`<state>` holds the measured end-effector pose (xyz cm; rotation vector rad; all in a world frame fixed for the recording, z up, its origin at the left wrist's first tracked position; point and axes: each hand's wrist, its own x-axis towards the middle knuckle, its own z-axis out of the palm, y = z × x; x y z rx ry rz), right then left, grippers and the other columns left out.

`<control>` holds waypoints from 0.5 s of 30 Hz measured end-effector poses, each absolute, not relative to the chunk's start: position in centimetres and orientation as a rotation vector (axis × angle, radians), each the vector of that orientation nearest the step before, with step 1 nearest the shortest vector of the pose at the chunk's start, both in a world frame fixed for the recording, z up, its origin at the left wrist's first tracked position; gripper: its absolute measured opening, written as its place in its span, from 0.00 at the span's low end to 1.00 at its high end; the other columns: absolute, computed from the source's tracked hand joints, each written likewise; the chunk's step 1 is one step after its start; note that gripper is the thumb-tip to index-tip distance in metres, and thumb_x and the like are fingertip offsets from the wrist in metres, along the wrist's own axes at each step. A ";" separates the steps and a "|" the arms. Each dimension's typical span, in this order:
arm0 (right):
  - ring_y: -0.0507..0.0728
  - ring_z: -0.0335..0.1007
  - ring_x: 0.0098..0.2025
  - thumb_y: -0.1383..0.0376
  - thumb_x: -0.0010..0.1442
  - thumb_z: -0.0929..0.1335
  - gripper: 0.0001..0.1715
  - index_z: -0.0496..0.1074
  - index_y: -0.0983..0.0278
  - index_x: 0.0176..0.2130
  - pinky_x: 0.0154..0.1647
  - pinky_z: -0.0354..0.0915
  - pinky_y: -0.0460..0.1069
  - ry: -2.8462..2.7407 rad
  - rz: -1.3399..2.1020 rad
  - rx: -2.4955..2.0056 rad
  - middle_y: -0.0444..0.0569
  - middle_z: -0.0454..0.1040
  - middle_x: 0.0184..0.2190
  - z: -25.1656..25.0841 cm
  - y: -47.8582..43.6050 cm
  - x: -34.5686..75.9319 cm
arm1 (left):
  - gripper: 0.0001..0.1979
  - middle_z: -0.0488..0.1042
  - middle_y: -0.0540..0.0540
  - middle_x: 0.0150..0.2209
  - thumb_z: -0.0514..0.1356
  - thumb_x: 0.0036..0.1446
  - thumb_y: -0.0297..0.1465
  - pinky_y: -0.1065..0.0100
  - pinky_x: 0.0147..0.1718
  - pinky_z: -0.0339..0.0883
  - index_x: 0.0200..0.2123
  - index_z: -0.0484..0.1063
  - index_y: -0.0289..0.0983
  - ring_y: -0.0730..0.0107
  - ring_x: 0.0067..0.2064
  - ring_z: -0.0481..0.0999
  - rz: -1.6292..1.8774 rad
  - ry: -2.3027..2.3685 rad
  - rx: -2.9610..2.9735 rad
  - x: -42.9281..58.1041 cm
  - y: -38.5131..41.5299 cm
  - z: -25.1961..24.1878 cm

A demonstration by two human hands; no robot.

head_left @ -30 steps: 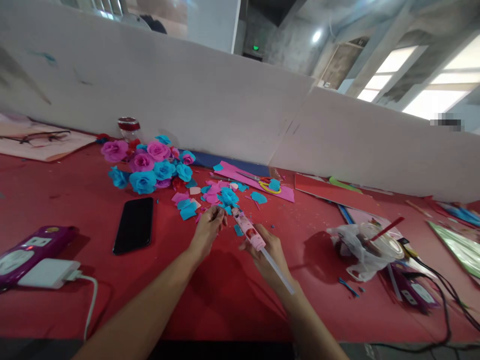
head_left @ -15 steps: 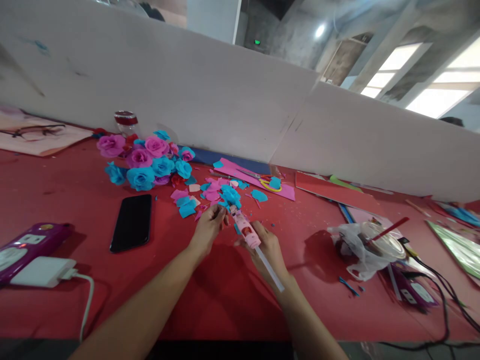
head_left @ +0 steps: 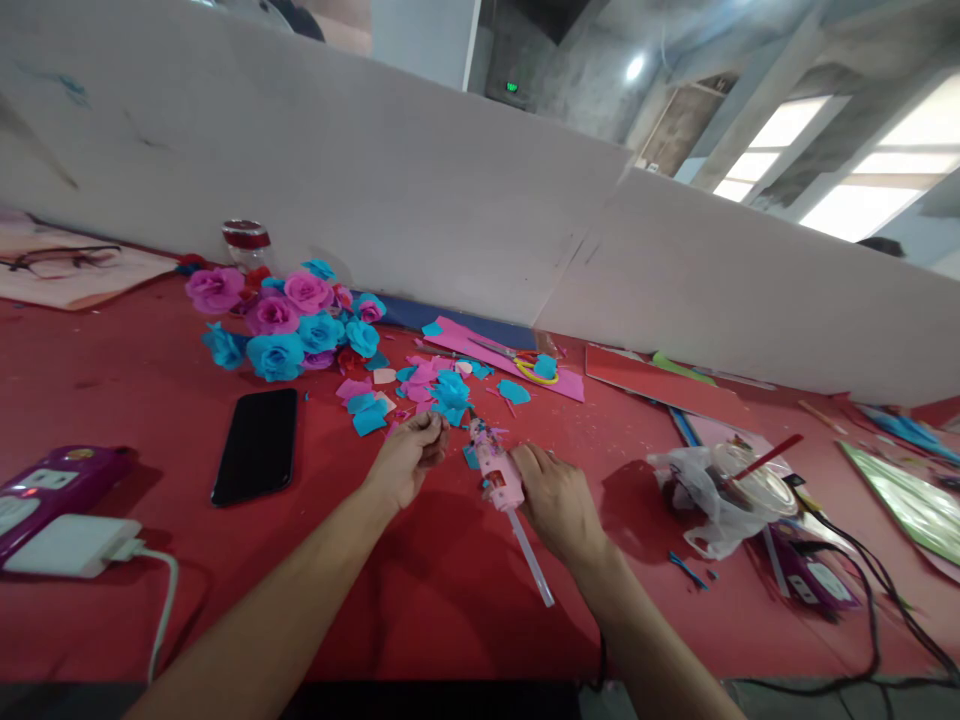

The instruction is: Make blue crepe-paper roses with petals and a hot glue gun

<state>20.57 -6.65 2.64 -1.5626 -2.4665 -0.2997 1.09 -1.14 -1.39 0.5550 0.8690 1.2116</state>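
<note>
My right hand [head_left: 559, 495] is wrapped round a pink hot glue gun [head_left: 498, 474], its nozzle pointing away from me. A long translucent glue stick [head_left: 531, 560] sticks out of the gun's back end. To its left, my left hand [head_left: 409, 460] is closed in a pinch at the base of a blue paper flower [head_left: 451, 390]; the stem is hidden by the fingers. The nozzle is just right of the flower, apart from the fingertips. Loose blue and pink paper petals [head_left: 367, 412] lie around and behind the flower.
Finished paper flowers [head_left: 276, 355] stand bunched at the back left, near a red-lidded jar [head_left: 246, 240]. A phone [head_left: 256, 445] and purple power strip [head_left: 64, 490] lie left. Yellow-handled scissors [head_left: 536, 372] rest on pink paper. Right are a bagged cup [head_left: 750, 480] and cables.
My right hand has drawn the glue gun slightly right and back from the blue flower, and the glue stick now hangs clear of the wrist. My left hand keeps its pinch.
</note>
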 end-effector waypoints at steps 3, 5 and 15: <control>0.56 0.69 0.29 0.66 0.60 0.65 0.03 0.66 0.64 0.35 0.26 0.50 0.48 -2.429 -0.272 -1.547 0.50 0.74 0.30 2.8 -7.1 21.3 | 0.04 0.66 0.52 0.19 0.63 0.50 0.27 0.79 0.17 0.53 0.25 0.70 0.33 0.83 0.18 0.60 1.209 0.865 0.510 1.0 -1.1 -1.3; 0.56 0.70 0.30 0.65 0.60 0.65 0.04 0.66 0.64 0.36 0.27 0.52 0.48 -2.409 -0.227 -1.554 0.50 0.74 0.31 2.8 -7.4 22.1 | 0.05 0.66 0.51 0.19 0.61 0.52 0.26 0.79 0.16 0.51 0.25 0.70 0.33 0.83 0.17 0.58 1.215 0.834 0.513 0.9 -1.1 -1.3; 0.61 0.71 0.41 0.71 0.59 0.62 0.12 0.69 0.66 0.43 0.39 0.62 0.53 -2.374 -0.322 -2.038 0.58 0.73 0.42 1.2 -5.9 33.6 | 0.07 0.63 0.53 0.19 0.61 0.54 0.31 0.77 0.17 0.49 0.26 0.69 0.34 0.84 0.17 0.51 1.290 0.710 0.629 0.5 -1.1 -1.2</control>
